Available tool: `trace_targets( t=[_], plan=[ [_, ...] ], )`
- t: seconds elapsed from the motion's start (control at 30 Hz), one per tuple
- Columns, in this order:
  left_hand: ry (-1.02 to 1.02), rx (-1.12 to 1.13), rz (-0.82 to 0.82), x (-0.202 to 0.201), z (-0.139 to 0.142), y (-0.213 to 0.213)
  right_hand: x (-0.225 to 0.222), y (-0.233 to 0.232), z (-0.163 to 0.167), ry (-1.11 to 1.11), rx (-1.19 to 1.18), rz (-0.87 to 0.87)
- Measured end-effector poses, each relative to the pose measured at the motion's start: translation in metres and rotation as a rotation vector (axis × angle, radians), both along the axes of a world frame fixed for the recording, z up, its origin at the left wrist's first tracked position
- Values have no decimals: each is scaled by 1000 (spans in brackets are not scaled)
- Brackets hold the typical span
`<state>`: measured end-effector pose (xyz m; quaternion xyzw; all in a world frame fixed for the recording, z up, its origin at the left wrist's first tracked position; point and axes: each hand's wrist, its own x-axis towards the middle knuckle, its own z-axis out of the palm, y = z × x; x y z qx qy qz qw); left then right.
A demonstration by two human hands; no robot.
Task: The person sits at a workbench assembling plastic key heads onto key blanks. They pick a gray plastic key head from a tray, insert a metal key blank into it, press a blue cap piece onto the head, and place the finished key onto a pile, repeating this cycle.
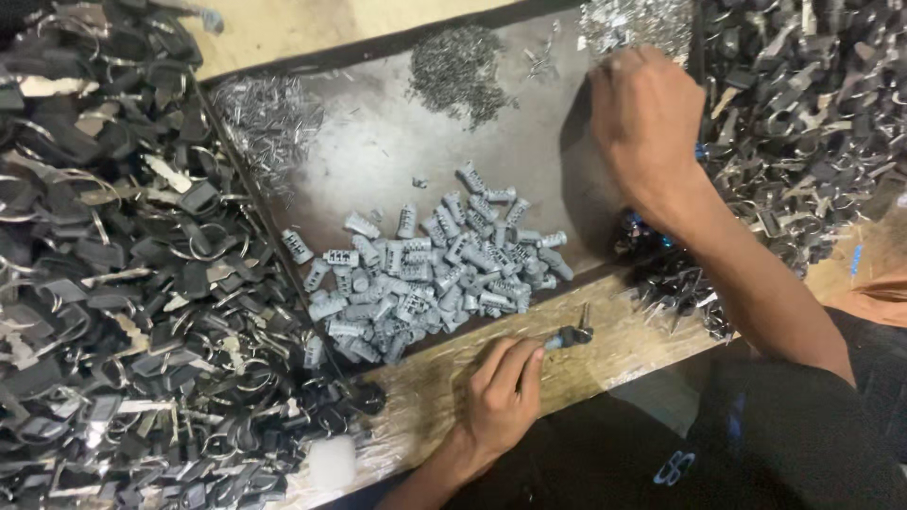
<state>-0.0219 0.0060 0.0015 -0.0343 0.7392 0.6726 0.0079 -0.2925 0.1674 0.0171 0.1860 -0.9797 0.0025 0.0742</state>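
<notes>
A: Where are the hands?

B: The left hand (501, 392) is at the lower middle of the frame, resting on the wooden edge (605, 354) of the bench. Its fingers are pinched around a small grey cylinder with a key (570, 334) sticking out of it, which points toward the right.

A: And the other one?

B: The right hand (647, 123) is up in the upper right, fingers curled downward into a pile of small shiny metal bits (628, 24) at the top edge of the tray (378, 151). I can't tell whether it has gripped anything; the fingertips are hidden.

A: What lies between them?

B: A heap of grey lock cylinders (425, 279) in the middle of the dark tray, just above the left hand. Higher up, a small mound of dark pins (458, 71), and to the upper left of the tray a scatter of thin silver pieces (265, 118).

A: Around the tray?

B: Big piles of black-headed keys on rings (123, 283) fill the left side, and a similar pile (803, 104) sits on the right.
</notes>
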Motion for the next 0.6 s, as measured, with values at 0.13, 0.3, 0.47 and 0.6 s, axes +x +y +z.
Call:
trace_targets(
  t=[0.13, 0.3, 0.47, 0.6],
  plan=[
    [-28, 103, 32, 8, 0, -6, 37, -20, 38, -22, -43, 88],
    [-608, 817, -107, 12, -14, -25, 133, -26, 80, -323, -181, 988],
    [-416, 1010, -349, 8, -18, -38, 162, 3, 44, 142, -451, 1331],
    [-376, 937, -153, 7, -7, -33, 161, 9, 41, -8, -493, 1238]
  ],
)
